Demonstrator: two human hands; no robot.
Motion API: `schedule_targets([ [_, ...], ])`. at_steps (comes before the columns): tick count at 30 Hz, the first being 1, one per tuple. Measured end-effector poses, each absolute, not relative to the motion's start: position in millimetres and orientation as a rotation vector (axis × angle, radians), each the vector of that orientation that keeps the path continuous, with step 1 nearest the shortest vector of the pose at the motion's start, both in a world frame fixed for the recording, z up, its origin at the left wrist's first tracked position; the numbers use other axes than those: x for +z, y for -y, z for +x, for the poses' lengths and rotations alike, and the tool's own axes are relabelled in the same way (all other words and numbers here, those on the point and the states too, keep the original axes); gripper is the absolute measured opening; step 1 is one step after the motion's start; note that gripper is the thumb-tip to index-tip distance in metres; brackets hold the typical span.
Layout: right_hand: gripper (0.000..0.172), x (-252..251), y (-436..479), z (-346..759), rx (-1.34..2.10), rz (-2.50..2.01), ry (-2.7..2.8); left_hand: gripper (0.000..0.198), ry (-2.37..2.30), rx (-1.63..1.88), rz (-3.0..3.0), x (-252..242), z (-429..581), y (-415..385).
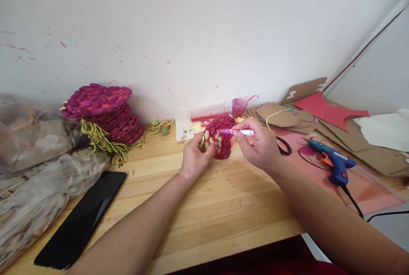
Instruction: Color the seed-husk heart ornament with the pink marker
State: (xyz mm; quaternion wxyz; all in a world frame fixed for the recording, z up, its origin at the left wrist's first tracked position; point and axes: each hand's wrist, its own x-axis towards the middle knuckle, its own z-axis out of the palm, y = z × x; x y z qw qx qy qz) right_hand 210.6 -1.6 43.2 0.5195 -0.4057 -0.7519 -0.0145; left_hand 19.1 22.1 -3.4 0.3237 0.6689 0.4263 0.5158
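Note:
My left hand (pixel 198 155) is closed on the near-left edge of a round disc (pixel 225 151) covered in small oval pieces, some magenta and some pale. In my right hand (pixel 258 145) is a paintbrush (pixel 245 132) with a white-purple handle, gripped between thumb and fingers. Its magenta tip lies over the disc, at the pale pieces. A plastic cup (pixel 239 106) stained magenta, with a hooked stick or drip at its rim, stands behind my right hand. Under and behind the disc lies a white sheet (pixel 182 128) with small coloured stars.
Magenta discs (pixel 110 115) with yellow-green yarn are stacked at left, beside plastic bags (pixel 41 189) and a black phone (pixel 81 219). On the right lie cardboard circles (pixel 281 117), red paper (pixel 332 111) and a blue glue gun (pixel 335 160) with its cord. A wall rises behind the table.

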Motion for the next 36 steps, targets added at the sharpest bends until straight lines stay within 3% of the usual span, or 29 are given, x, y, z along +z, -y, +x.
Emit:
schedule_targets([
  [16,0.004,47.2,3.8,209.8,-0.030,-0.969,1.784,0.024,-1.131,1.385,1.794,0.8,19.9,-18.9],
  [22,0.004,44.2,4.2,206.6,0.143,-0.939,1.704,0.026,-1.133,1.389,1.805,-0.2,19.8,-18.8],
  [27,0.013,40.6,2.1,206.8,0.289,-0.974,1.636,0.027,-1.130,1.379,1.836,-0.5,19.5,-19.0],
  [36,0.009,44.7,6.8,203.9,0.051,-1.015,1.712,0.023,-1.131,1.377,1.816,-0.8,20.1,-18.9],
])
